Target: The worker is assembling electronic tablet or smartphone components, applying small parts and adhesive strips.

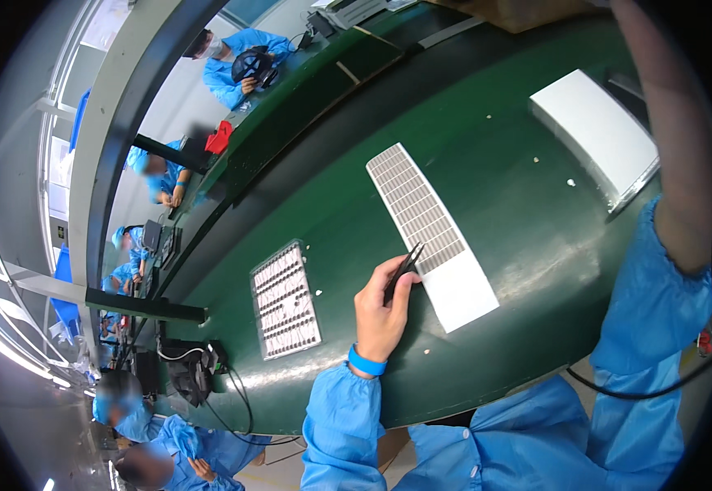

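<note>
In the head view, my left hand [379, 315] is gripping black tweezers [399, 277] just below the middle of the frame, thumb and fingers closing around the shanks. The tips are pointing up and slightly right, lying over the gridded part of a white sheet [461, 293]; I cannot tell whether they are touching it or pinching anything.

The sheet is lying on the green table [536, 254], slanting from upper centre toward lower centre, its blank end lowest. I'm judging it light, thin and bendy, sliding easily and creasing if pushed — so its plain lower end or long edges are offering the safest hold. The tweezers are looking stiff and light, best held mid-shank.

My left forearm is coming up from the lower edge in a blue sleeve [341, 413], the wrist wearing a blue band [367, 360] and the palm turning inward. My right forearm [683, 123] is running up the right side — its hand isn't clearly showing, so I cannot tell its grip. Left of centre, a tray [259, 315] is holding rows of small dark-ended parts; a white pack [593, 135] is lying upper right.
</note>
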